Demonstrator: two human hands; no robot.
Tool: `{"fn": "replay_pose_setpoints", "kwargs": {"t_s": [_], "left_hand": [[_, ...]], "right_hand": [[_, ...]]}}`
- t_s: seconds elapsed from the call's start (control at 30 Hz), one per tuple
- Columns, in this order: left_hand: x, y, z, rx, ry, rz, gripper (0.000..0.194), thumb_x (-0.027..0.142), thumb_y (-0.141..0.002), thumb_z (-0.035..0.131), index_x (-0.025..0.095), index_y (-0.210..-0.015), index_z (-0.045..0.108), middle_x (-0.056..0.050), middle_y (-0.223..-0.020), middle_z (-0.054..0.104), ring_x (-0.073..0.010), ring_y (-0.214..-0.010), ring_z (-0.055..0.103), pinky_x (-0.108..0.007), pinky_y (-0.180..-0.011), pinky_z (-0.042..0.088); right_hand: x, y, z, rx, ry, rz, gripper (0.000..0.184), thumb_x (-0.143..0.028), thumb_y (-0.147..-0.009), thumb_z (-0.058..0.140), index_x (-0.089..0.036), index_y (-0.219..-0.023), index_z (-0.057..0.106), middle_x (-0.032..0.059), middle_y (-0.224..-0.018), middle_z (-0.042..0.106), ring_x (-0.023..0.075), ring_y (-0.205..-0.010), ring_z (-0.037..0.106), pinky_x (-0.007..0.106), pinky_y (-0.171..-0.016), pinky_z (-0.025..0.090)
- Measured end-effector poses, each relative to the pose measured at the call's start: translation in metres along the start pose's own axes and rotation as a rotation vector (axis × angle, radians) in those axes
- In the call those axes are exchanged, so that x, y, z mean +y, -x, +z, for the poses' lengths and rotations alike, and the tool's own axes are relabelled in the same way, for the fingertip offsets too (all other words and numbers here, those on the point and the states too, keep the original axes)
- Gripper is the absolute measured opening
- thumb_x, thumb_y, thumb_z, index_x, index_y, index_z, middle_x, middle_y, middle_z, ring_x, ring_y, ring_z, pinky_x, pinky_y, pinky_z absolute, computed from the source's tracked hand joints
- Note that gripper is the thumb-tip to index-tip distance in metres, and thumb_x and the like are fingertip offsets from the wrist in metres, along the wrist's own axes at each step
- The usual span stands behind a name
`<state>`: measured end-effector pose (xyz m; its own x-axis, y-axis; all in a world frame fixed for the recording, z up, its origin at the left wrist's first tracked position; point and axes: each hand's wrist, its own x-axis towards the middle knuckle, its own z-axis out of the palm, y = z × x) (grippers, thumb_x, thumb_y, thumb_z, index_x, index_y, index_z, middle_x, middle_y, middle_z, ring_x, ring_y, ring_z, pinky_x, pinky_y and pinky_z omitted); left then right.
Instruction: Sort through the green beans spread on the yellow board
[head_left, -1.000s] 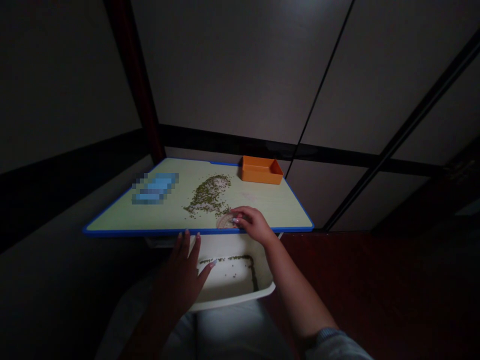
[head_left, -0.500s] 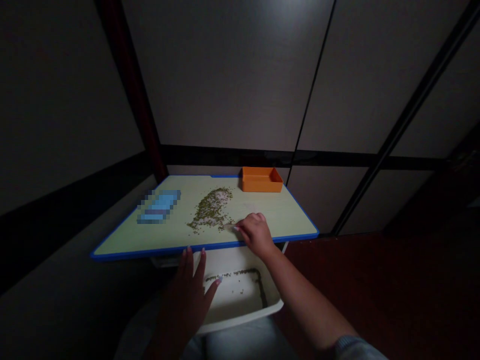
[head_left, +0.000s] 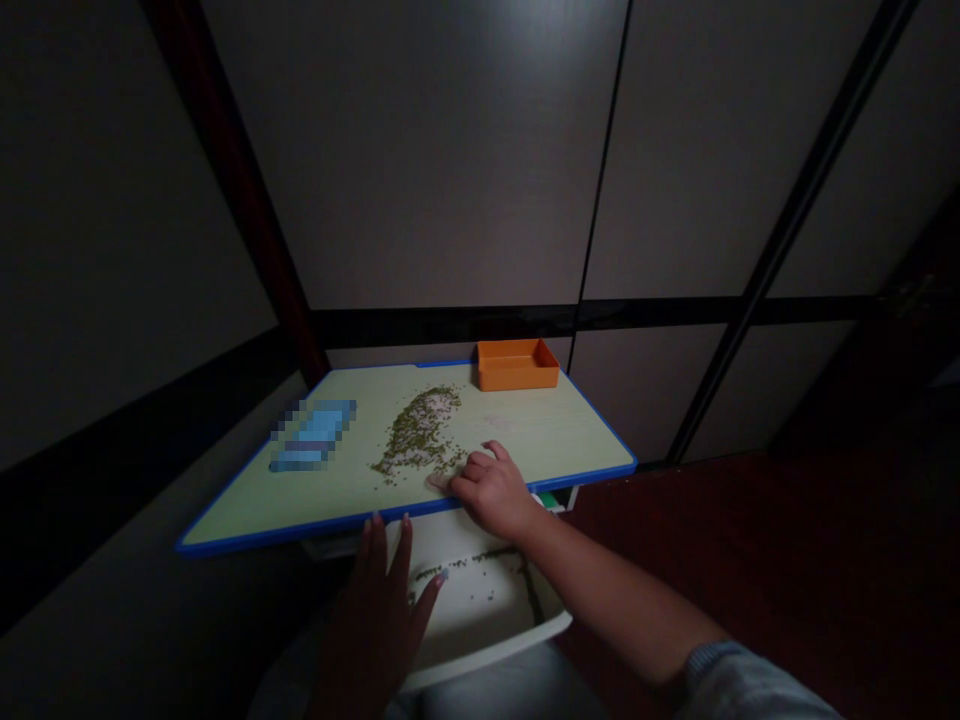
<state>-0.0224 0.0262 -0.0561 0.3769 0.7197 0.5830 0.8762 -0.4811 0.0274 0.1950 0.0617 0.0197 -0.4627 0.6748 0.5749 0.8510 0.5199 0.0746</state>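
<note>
Small green beans mixed with pinkish-white bits lie in a loose pile [head_left: 420,430] on a pale yellow-green tabletop [head_left: 570,430] with a blue edge. My right hand [head_left: 493,492] is closed at the pile's near right side. Its thumb and fingers pinch a small, see-through, rounded piece that looks like a spoon [head_left: 437,482], low against the tabletop among stray beans. My left hand [head_left: 382,590] has its fingers spread, with fingertips near the front blue edge. Below it is a white open drawer or bin [head_left: 487,660] with beans along its inner edges.
An orange open box [head_left: 517,375] stands at the back right of the tabletop. A blurred-out blue flat item [head_left: 315,437] lies at the left. Close behind is a panelled cabinet wall [head_left: 427,180]. Something green [head_left: 551,498] shows under the tabletop's right front edge.
My right hand has drawn a little nearer and left, toward the front edge, and the spoon-like piece with it. My left hand stays spread at the edge. The view has shifted slightly.
</note>
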Motion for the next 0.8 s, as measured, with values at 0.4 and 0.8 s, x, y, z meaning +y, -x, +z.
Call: {"fn": "replay_pose_setpoints", "kwargs": {"t_s": [0.4, 0.8], "left_hand": [[-0.002, 0.002, 0.004, 0.032, -0.004, 0.031, 0.073, 0.052, -0.086, 0.046, 0.013, -0.146, 0.029, -0.025, -0.155, 0.021, -0.0385, -0.143, 0.024, -0.052, -0.105, 0.042], [0.0, 0.001, 0.004, 0.035, -0.001, 0.013, 0.071, 0.052, -0.085, 0.046, 0.011, -0.143, 0.035, -0.025, -0.153, 0.027, -0.0386, -0.142, 0.026, -0.051, -0.104, 0.043]], "right_hand": [[0.011, 0.003, -0.012, -0.069, 0.086, 0.373, 0.017, -0.024, -0.094, 0.051, -0.023, -0.088, 0.066, 0.0026, -0.081, 0.068, 0.018, -0.089, 0.052, 0.04, -0.097, 0.022], [0.026, 0.005, -0.014, -0.029, 0.071, 0.749, 0.018, -0.025, -0.092, 0.051, -0.02, -0.082, 0.066, 0.005, -0.082, 0.07, 0.0182, -0.087, 0.057, 0.041, -0.1, 0.022]]}}
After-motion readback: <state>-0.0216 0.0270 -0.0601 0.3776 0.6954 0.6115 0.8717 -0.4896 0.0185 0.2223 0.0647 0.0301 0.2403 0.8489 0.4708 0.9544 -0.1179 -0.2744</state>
